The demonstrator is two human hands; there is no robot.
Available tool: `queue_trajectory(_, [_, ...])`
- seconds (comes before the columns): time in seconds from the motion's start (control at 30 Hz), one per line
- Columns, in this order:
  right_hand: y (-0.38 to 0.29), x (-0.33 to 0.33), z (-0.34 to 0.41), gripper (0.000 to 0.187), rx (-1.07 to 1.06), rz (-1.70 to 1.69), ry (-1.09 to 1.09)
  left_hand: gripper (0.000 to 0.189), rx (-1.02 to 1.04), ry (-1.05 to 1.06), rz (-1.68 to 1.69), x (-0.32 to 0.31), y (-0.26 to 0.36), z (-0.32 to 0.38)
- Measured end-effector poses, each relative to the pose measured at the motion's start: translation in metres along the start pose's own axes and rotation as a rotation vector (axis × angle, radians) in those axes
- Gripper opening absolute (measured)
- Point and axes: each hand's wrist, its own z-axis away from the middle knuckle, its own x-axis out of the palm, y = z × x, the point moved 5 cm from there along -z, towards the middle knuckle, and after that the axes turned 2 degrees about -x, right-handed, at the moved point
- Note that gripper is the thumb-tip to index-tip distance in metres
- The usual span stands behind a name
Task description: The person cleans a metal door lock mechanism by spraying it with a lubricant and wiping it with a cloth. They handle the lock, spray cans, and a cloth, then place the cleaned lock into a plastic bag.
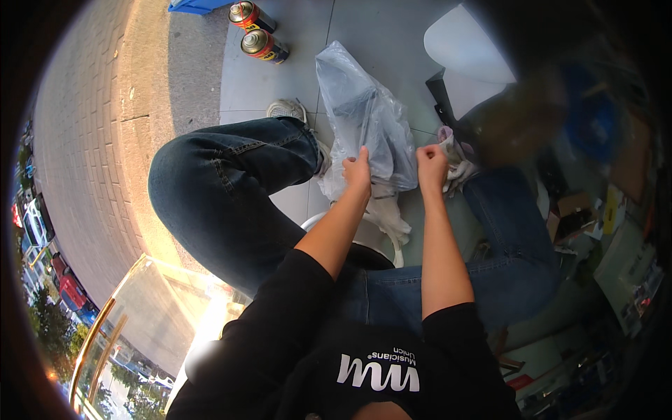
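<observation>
A clear plastic bag [362, 105] hangs in front of me above the grey tile floor, with a grey flat-sided object showing dimly through it. My left hand [358, 170] grips the bag's near side, thumb pointing up along a fold. At the bag's right edge, my right hand [432, 164] has its fingers curled in; whether they pinch the film cannot be made out. Just right of that hand is a whitish cloth or glove [458, 170] with a pinkish part. Another pale, crumpled cloth [391, 218] hangs below the bag, over a white round rim [315, 220] between my legs.
Two WD-40 spray cans [265, 47] stand on the tiles at the far left. A white rounded panel [467, 44] and a dark metal bracket [441, 97] are at far right. Open cardboard boxes [575, 215] lie right. Left are a kerb and a paved road [89, 131].
</observation>
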Motion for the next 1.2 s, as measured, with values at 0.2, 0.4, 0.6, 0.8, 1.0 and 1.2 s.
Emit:
queue_trajectory(0.2, [0.061, 0.063, -0.040, 0.054, 0.004, -0.129, -0.505, 0.084, 0.240, -0.076, -0.513, 0.010, 0.021, 0.001])
queue_trajectory(0.4, [0.067, 0.091, -0.015, 0.061, 0.535, -0.398, -0.753, 0.069, 0.346, -0.242, -0.472, -0.007, 0.040, -0.006])
queue_trajectory(0.6, [0.026, 0.050, -0.017, 0.051, 0.666, -0.416, -0.941, 0.047, 0.667, -0.213, -0.676, -0.009, 0.089, 0.068])
queue_trajectory(0.8, [-0.027, 0.025, 0.022, 0.047, 0.762, -0.817, -0.771, 0.041, 0.882, -0.297, -0.587, -0.035, 0.132, 0.118])
queue_trajectory(1.0, [-0.052, 0.064, 0.085, 0.045, 0.525, -1.058, -0.689, 0.035, 0.805, -0.322, -0.284, -0.096, 0.105, 0.092])
queue_trajectory(1.2, [-0.116, 0.026, 0.109, 0.043, 0.303, -1.147, -0.687, 0.045, 1.240, -0.222, -0.285, -0.163, 0.126, 0.187])
